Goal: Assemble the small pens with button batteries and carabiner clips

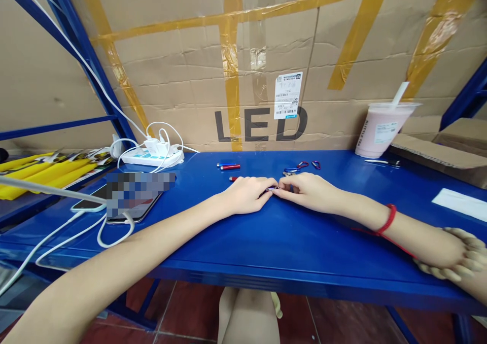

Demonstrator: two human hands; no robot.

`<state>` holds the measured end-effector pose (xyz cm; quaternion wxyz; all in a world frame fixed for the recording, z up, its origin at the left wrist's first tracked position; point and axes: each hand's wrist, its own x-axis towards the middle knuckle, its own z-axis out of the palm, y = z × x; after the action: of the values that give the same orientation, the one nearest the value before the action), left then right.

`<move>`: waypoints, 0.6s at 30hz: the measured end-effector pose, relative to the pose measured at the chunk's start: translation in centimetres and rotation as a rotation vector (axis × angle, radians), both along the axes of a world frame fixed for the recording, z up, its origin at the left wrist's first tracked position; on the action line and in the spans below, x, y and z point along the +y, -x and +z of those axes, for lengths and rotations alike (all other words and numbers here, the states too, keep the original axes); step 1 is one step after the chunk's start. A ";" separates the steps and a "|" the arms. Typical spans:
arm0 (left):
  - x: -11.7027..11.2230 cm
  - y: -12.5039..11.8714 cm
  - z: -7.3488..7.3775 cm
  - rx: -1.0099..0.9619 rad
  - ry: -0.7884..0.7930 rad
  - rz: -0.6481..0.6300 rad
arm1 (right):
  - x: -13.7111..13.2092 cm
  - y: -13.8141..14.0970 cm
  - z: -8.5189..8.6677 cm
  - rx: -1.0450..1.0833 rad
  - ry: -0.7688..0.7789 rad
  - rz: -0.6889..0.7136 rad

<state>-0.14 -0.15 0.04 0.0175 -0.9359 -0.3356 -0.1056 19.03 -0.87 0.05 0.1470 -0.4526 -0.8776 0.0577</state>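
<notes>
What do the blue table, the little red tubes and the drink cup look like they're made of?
Blue table: probably painted metal, glossy, with smooth reflections.
Red tubes: shiny, perhaps coated metal; plastic is possible, as they're too small to tell.
Drink cup: likely smooth, see-through plastic; the pink seems to show through.

The left hand (248, 194) and right hand (312, 191) pinch a small item (271, 188) (mostly hidden) over a blue table (251, 240).
</notes>
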 end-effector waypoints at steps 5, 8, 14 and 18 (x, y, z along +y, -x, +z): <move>-0.1 -0.1 0.1 0.022 0.004 0.017 | 0.0 0.0 -0.1 -0.021 -0.024 0.007; -0.2 -0.1 0.2 0.026 -0.005 0.027 | 0.0 0.0 -0.1 -0.029 -0.040 0.014; -0.3 -0.2 0.3 0.021 0.001 0.028 | -0.1 0.0 -0.2 -0.031 -0.042 0.023; -0.2 -0.1 0.2 0.012 -0.004 0.023 | -0.1 0.0 -0.2 -0.020 -0.030 0.020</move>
<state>-0.02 -0.38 0.25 0.0224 -0.9326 -0.3460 -0.1005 19.03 -0.94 -0.12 0.1442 -0.4420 -0.8844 0.0416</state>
